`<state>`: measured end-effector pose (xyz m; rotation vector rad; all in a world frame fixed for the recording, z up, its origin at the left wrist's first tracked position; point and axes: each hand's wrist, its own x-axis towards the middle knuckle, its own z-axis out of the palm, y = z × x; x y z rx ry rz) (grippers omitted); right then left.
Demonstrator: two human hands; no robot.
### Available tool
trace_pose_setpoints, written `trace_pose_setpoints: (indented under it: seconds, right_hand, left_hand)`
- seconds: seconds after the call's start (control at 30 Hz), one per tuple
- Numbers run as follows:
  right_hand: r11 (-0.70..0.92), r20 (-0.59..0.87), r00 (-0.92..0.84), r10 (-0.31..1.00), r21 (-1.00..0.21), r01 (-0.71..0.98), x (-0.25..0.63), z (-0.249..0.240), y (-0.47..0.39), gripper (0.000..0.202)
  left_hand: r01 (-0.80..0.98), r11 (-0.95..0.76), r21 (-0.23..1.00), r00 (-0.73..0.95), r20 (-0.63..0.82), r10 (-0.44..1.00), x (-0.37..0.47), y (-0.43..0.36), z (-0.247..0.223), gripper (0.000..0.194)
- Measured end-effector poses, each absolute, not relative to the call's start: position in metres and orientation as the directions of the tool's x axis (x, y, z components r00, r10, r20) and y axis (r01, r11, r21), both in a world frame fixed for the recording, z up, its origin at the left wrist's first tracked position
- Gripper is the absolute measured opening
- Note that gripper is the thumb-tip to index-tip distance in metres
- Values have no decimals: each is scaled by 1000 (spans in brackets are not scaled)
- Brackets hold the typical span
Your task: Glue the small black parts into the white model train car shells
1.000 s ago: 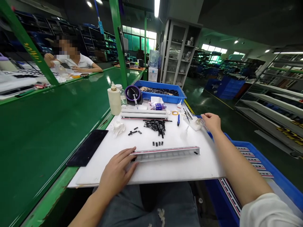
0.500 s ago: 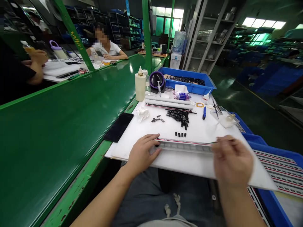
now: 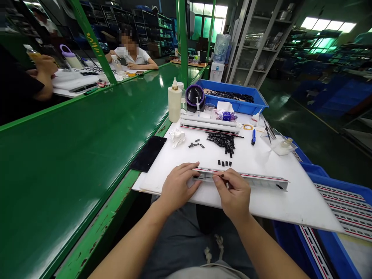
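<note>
A long white channel strip with a red line (image 3: 261, 177) lies across the front of the white board (image 3: 296, 201). My left hand (image 3: 179, 184) grips its left end, fingers over the top edge and thumb below. Pinched in my right hand (image 3: 235, 190) is a thin dark tool (image 3: 207, 177), whose tip points left into the channel near my left fingers. Behind the strip are several small black pieces in a row (image 3: 224, 163), a pile of black pieces (image 3: 223, 142) and a few loose ones (image 3: 197, 144).
Behind stand a cream bottle (image 3: 174, 104), another white strip (image 3: 209, 124) and a blue bin (image 3: 247, 106). Crumpled tissue (image 3: 177, 138) is at left, a blue cutter (image 3: 254, 137) at right. A black tablet-like slab (image 3: 148, 153) borders the board. Two people sit across the green partition.
My right hand has moved left along the strip with the thin tool, uncovering the strip's right end. My left hand keeps its hold. The view has shifted slightly.
</note>
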<state>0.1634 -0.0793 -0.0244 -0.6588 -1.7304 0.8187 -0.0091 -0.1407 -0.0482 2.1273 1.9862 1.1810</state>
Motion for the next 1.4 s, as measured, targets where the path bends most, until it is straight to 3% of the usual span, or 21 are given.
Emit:
trace_pose_setpoints:
  seconds: [0.8, 0.9, 1.03, 1.2, 1.3, 1.4]
  right_hand:
    - [631, 584, -360, 728, -776, 19, 157, -30, -80, 14]
    - [613, 589, -286, 756, -790, -5, 167, -19, -81, 13]
    - [616, 616, 6, 788, -788, 13, 202, 8, -78, 7]
    - [729, 726, 406, 555, -659, 183, 272, 30, -22, 13]
    - [638, 752, 413, 514, -657, 401, 316, 34, 36, 22]
    - [465, 673, 327, 663, -713, 524, 349, 35, 89, 34]
  left_hand:
    - [871, -218, 441, -60, 535, 843, -9, -140, -49, 11]
    - [875, -222, 431, -53, 540, 840, -9, -140, -49, 12]
    - [883, -218, 416, -45, 537, 842, -10, -140, -48, 9]
    - [903, -224, 367, -21, 559, 829, -12, -139, -50, 10]
    - [913, -246, 324, 10, 586, 810, -14, -137, -53, 12]
    - [914, -278, 296, 39, 617, 786, -18, -133, -57, 15]
